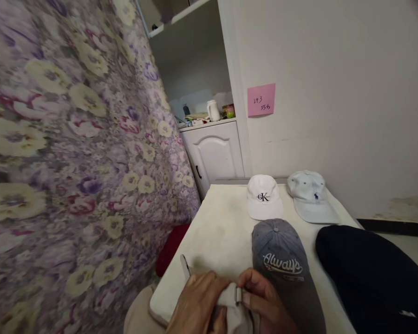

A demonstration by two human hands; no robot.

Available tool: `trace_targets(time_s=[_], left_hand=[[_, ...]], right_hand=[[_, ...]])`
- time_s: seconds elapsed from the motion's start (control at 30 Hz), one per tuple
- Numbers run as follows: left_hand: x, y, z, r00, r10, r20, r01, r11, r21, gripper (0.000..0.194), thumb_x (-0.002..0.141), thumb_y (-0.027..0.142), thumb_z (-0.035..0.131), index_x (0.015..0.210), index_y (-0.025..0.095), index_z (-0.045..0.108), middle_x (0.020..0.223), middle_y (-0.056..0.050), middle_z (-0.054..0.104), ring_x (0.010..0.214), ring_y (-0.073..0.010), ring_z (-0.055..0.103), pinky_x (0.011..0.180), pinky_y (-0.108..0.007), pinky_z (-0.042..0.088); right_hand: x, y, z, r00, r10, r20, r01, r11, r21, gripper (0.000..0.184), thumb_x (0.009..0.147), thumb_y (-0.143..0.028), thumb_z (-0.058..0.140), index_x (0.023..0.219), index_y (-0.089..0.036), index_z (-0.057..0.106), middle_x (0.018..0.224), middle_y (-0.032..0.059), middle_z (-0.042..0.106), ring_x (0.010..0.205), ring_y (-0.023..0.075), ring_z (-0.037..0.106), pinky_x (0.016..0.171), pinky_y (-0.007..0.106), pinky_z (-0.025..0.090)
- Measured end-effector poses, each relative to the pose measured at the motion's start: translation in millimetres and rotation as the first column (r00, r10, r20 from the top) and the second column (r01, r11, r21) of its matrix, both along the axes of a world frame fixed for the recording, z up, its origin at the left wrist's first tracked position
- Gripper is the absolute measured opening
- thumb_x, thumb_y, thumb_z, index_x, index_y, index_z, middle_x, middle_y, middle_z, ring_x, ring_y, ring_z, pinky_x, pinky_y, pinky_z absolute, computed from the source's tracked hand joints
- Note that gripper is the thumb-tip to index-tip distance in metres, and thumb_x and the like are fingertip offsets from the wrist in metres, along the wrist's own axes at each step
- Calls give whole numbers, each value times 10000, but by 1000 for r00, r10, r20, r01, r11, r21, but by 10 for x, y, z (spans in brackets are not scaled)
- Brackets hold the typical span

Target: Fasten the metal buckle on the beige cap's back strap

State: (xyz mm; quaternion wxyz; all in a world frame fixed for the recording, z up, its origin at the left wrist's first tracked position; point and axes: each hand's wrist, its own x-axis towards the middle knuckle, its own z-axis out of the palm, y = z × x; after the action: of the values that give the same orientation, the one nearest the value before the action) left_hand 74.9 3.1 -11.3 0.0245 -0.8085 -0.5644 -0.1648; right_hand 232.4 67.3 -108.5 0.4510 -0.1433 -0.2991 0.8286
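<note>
My left hand (195, 301) and my right hand (264, 304) meet at the bottom edge, both closed on a beige cap (230, 308). Between the thumbs sits its small metal strap buckle (238, 294), and the loose strap end (185, 266) pokes out to the left. Most of that cap is hidden under my hands. Just right of my right hand lies a grey-blue cap (282, 260) lettered "Always". Farther back on the white table (219, 222) rest a white cap (264, 196) with a black logo and a pale blue cap (310, 195).
A dark navy cap (372, 273) lies at the table's right edge. A floral curtain (73, 153) hangs close on the left. Behind stand a white cabinet (214, 150) with a jug (213, 110) on top, and a wall with a pink note (261, 99). Something red (172, 246) lies on the floor.
</note>
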Motion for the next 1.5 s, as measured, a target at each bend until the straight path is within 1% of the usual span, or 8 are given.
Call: trace_targets(time_s=[0.1,0.2,0.3,0.47,0.9,1.0,1.23,1.5], left_hand=[[-93,22,-79,1000,-20,-5,20,1000,-21,519,846,263,686,1339,355,555,1279,-26,712,1175,-258,664,993,-393,567],[-163,43,-155,998,-60,-22,61,997,46,476,899,401,657,1354,370,522,1266,-35,708,1171,-258,664,971,-412,580],[-159,84,-191,991,-136,-22,137,986,95,420,948,342,597,1356,304,507,1129,-67,714,1042,-232,684,877,-375,594],[-70,175,-153,989,-145,9,145,989,20,297,971,312,550,1265,272,566,900,-39,649,794,-195,638,675,-316,546],[-14,196,-161,993,-90,-77,85,994,-68,240,966,349,544,1173,264,632,868,-53,664,764,-238,638,637,-341,524],[-18,203,-174,992,-102,-74,101,995,-12,247,971,378,527,1162,254,624,853,-45,664,747,-230,641,638,-341,535],[-27,231,-181,987,-138,-80,148,979,140,279,998,424,444,1122,235,607,796,-27,662,675,-206,656,578,-318,533],[-30,210,-184,990,-115,-87,123,988,97,244,987,382,493,1165,253,599,837,-31,667,719,-218,665,601,-325,554]], right_hand=[[71,22,30,999,-7,46,4,998,67,349,655,-429,849,764,-188,622,659,-38,550,614,121,422,608,261,299],[110,41,39,995,-8,99,-4,993,118,364,672,-461,831,745,-197,592,656,-46,505,622,124,382,613,272,280],[123,55,48,991,9,137,-24,994,109,360,649,-438,835,741,-207,575,653,-52,489,618,126,360,611,277,265],[131,73,59,989,-13,150,0,996,88,268,613,-315,804,722,-206,585,656,-50,504,629,132,376,616,277,286],[63,43,51,999,1,47,1,999,-38,230,569,-199,781,695,-190,588,625,-57,551,587,109,420,595,254,292],[55,56,42,999,5,45,-2,998,-67,259,567,-235,819,703,-183,605,636,-51,574,603,113,443,616,254,316],[136,104,-7,991,60,117,-62,998,16,304,546,-287,865,740,-175,660,638,-39,575,602,111,425,583,245,278],[94,57,32,995,23,101,-22,1000,-17,250,537,-220,799,701,-186,614,620,-51,566,587,110,417,575,244,295]])
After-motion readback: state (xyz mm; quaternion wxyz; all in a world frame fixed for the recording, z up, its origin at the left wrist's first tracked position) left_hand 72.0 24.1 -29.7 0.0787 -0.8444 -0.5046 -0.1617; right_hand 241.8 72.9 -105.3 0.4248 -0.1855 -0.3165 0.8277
